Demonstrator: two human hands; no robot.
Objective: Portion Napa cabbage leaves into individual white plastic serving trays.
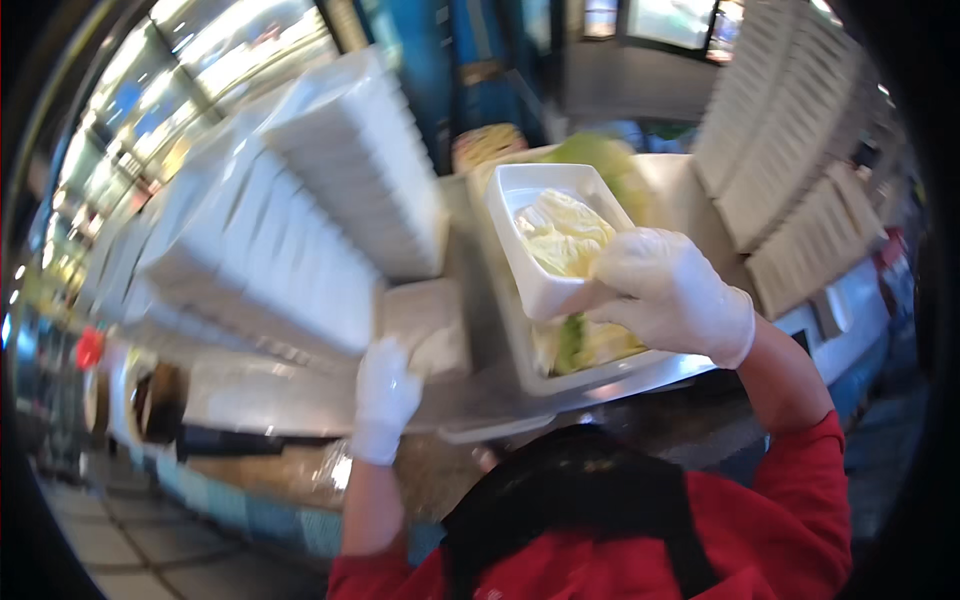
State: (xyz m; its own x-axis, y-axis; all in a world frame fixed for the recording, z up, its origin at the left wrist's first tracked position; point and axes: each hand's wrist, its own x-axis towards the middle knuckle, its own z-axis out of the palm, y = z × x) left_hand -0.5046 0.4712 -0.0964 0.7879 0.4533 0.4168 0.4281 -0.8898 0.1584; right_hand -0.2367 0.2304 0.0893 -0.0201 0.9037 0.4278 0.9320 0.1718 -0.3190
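My gloved right hand [667,289] grips the near corner of a white rectangular container [544,294]. Pale napa cabbage leaves [562,232] lie inside it, and the container is raised over a larger white tub [536,379]. Green and yellow leaves [574,345] show in that tub below. My left hand [386,394], also gloved, is beside a low white container [420,304] on the metal counter. Blur hides its fingertips and whatever pale thing is near them, so its hold is unclear.
Tall stacks of white containers [262,247] stand on the left, with another stack [352,157] behind. More stacked containers [780,127] rise at the right. The metal counter [300,394] ends at a front edge close to my body. A dark apron [585,480] covers my front.
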